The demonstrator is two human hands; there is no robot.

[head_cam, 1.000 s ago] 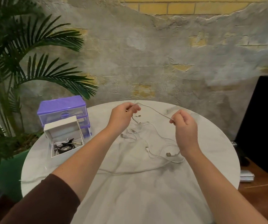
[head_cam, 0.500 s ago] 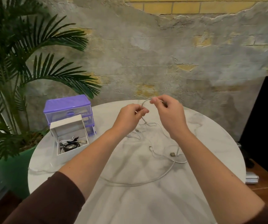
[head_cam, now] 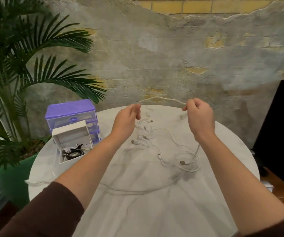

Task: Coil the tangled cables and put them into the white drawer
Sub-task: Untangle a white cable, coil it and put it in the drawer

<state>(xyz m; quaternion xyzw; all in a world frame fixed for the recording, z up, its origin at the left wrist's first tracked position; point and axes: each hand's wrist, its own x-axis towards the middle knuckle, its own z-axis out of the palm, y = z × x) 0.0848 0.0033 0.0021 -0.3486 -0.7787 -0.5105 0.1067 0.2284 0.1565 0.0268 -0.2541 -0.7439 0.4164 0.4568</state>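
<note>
Round white marble table [head_cam: 137, 211]: left hand [head_cam: 127, 119] and right hand [head_cam: 200, 117] each pinch a raised span of thin white cable [head_cam: 161, 99], its slack trailing through loose white cables [head_cam: 155, 139] mid-table, likely snagging there; open white drawer [head_cam: 69, 134] near left edge.

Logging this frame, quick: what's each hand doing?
Left hand: pinching the white cable.
Right hand: pinching the same cable's other side.

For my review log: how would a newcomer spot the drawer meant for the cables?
Find the purple plastic drawer unit at the round marble table's left edge. Before it sits the white open-topped drawer, pulled out, the only white box, already holding coiled black and white cables.
</note>
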